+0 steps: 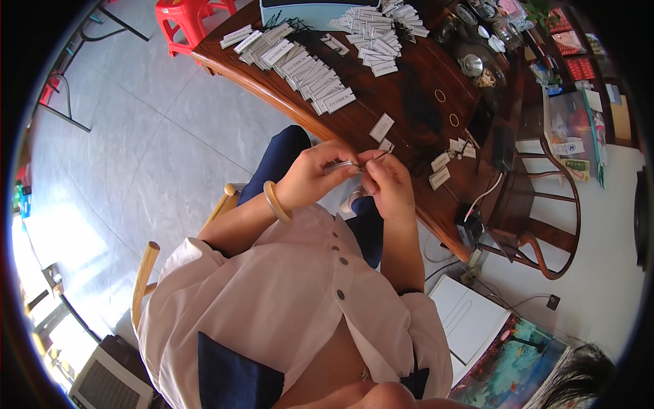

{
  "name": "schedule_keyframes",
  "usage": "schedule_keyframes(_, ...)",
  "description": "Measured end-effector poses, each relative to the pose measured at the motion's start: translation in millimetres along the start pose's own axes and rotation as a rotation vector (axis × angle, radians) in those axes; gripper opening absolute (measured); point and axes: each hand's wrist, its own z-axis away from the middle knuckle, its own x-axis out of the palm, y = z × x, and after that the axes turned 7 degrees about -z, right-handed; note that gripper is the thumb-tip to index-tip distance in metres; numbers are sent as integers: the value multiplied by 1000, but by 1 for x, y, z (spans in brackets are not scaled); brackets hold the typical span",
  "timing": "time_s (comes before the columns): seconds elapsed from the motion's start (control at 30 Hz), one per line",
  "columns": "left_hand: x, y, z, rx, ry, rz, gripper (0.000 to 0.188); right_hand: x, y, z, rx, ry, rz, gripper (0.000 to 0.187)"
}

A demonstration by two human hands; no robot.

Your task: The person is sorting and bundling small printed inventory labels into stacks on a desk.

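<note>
My left hand (310, 176) is closed in a pinch on a small white tag (346, 163), seen nearly edge-on. Right beside it, my right hand (388, 187) pinches a thin black cord (383, 156) at the tag's end. Fingers hide where cord and tag meet. Both hands are held in front of the dark wooden table (381, 95), near its edge. A single white tag (381, 127) lies just beyond them, and a few more tags (440, 178) with dark cords lie to the right.
Overlapping rows of white tags (306, 75) cover the table's far left, with another heap (375, 37) beside a light blue box (310, 12). Two thin rings (454, 120) lie farther right. A wooden chair (552, 232) stands right; a red stool (178, 27) is far left.
</note>
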Motion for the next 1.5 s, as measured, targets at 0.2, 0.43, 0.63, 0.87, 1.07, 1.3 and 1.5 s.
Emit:
schedule_keyframes(0.2, -2, 5, 0, -108, 6, 39, 16, 13, -1, -3, -607, -25, 728, 14)
schedule_keyframes(0.43, 1, 3, 0, -182, -6, 162, 15, 10, -1, -1, -494, 102, 592, 4)
schedule_keyframes(0.63, -3, 8, -3, -142, -123, 137, 11, 5, -5, -2, -373, 120, 464, 5)
schedule_keyframes(0.87, -4, 6, -1, -147, -122, 246, 10, -1, -17, 1, -78, -97, 161, 11)
schedule_keyframes(1.07, -2, 7, 0, -68, -179, 220, 10, -1, -7, 0, -202, -53, 456, 9)
schedule_keyframes(1.3, -4, -4, 1, -275, -89, 213, 8, 7, -18, 9, -242, -55, 420, 7)
schedule_keyframes(1.5, -5, -16, 2, -115, -118, -108, 19, 15, -23, 5, -561, -35, 869, 4)
